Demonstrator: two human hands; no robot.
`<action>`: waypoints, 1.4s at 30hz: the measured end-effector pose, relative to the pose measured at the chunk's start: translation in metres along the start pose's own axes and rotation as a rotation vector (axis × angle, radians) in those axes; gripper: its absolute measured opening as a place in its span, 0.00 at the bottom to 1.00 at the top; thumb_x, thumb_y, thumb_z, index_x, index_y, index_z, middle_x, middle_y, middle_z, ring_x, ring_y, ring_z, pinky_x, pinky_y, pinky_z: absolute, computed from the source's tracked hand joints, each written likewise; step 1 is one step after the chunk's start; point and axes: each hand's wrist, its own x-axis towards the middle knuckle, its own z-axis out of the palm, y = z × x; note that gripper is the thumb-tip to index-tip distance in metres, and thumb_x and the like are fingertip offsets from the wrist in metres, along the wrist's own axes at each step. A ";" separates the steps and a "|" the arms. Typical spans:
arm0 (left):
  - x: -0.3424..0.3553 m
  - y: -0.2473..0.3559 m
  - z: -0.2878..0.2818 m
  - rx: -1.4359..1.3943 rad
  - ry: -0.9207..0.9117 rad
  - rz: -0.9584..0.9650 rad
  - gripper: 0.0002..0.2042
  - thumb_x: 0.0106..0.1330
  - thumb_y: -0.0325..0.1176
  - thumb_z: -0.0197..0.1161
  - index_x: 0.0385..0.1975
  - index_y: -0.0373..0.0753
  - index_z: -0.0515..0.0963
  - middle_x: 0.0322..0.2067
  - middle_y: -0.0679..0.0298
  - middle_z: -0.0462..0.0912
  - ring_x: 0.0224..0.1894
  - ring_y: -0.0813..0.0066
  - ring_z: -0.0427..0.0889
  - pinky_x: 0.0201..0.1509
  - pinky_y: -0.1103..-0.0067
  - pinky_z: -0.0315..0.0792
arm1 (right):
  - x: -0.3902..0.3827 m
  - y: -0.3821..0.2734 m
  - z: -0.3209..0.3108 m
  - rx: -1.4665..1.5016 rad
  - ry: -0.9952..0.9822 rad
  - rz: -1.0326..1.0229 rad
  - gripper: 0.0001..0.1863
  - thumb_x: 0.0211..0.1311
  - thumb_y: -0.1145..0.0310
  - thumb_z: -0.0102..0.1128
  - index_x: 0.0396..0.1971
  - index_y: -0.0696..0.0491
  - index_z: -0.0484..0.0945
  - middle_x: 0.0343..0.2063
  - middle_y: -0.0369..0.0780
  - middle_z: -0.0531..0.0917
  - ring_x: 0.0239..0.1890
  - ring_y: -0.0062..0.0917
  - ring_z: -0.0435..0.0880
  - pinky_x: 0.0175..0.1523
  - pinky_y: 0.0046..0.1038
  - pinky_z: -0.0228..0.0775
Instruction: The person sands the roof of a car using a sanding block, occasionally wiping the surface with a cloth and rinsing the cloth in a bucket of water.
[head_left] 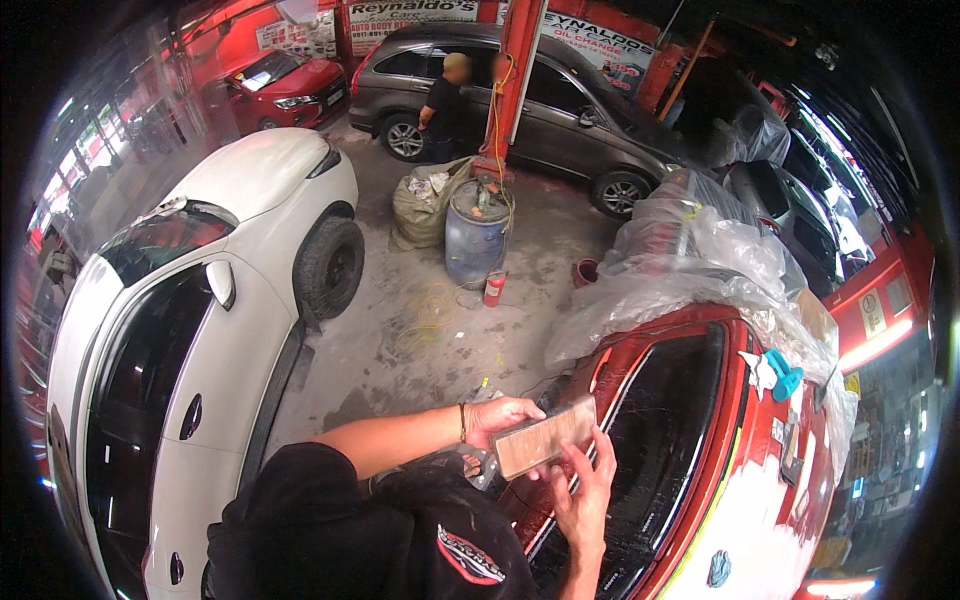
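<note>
Well left of the left hand [490, 418], a white car [225, 375]; far ahead of both hands, a dark grey SUV [545, 135]; just right of the right hand [580, 495], a red car [660, 420] with a partly white panel, and clear plastic sheeting [640, 285] at its far end. Far ahead of the left hand, a person in black [445, 110] beside the SUV; nearer, a bulging sack [418, 215] next to a blue drum [474, 245], with a red fire extinguisher [494, 290] near the drum's foot. Between the two hands, a brown-faced rectangular block [540, 442], pinched at its upper left edge by the left hand, thumb on top, other fingers mostly hidden; touched on its face near the right end by the right hand's parted fingers. Right of the right hand, a crumpled grey-blue cloth [719, 568] on the white panel.
</note>
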 end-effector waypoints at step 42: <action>-0.107 0.000 0.046 0.503 0.969 1.306 0.31 0.88 0.49 0.51 0.84 0.57 0.48 0.68 0.55 0.74 0.65 0.54 0.83 0.67 0.59 0.81 | 0.086 -0.048 0.108 0.634 -0.456 0.021 0.32 0.60 0.67 0.82 0.64 0.55 0.83 0.66 0.47 0.81 0.53 0.33 0.87 0.57 0.36 0.84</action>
